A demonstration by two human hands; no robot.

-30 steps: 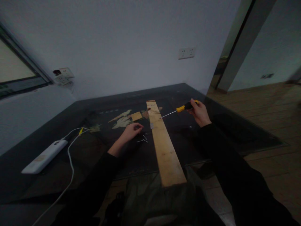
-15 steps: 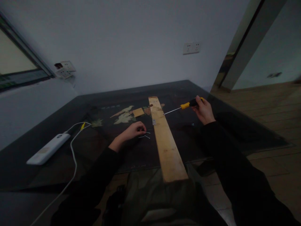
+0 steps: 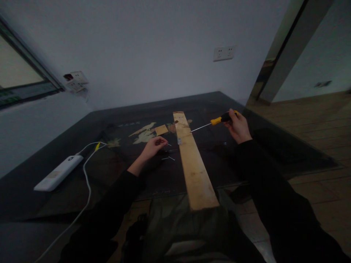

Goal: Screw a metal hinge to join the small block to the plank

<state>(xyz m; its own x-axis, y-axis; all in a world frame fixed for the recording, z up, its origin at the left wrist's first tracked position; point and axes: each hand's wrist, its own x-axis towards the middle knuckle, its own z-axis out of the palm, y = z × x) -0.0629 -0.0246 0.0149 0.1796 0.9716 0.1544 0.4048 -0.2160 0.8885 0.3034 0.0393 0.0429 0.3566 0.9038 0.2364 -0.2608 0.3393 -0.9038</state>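
Through the head camera I have the wooden board (image 3: 196, 166) running away from me down the middle: its far end lies on the dark table (image 3: 212, 155), and its near end juts past the table's edge, above the wearer's trousers (image 3: 189, 233). My right hand (image 3: 239, 128) grips the black-and-yellow screwdriver (image 3: 216, 121) by its handle, fingers wrapped around the rear of it. The shaft slants down toward the board, with its tip at the right edge of the far half; whether it touches the wood or hangs just above, I can't tell.

My left hand (image 3: 155, 146) pinches 1 thin metal fastener (image 3: 169, 144) between thumb and fingertips, just left of the board and apart from it. It is too small for me to say screw or nail. Below that hand, 2 more fasteners, a left one (image 3: 165, 158) and a right one (image 3: 171, 158), lie loose on the table, their ends close together.

As for progress, I judge it early: 1 fastener is picked up, 2 are not, and I can make out none standing in the board, though its dark marks are too blurred to read. The small wooden square (image 3: 161, 130) lies flat on the table beyond my left hand, apart from the board, with nothing gripping it.
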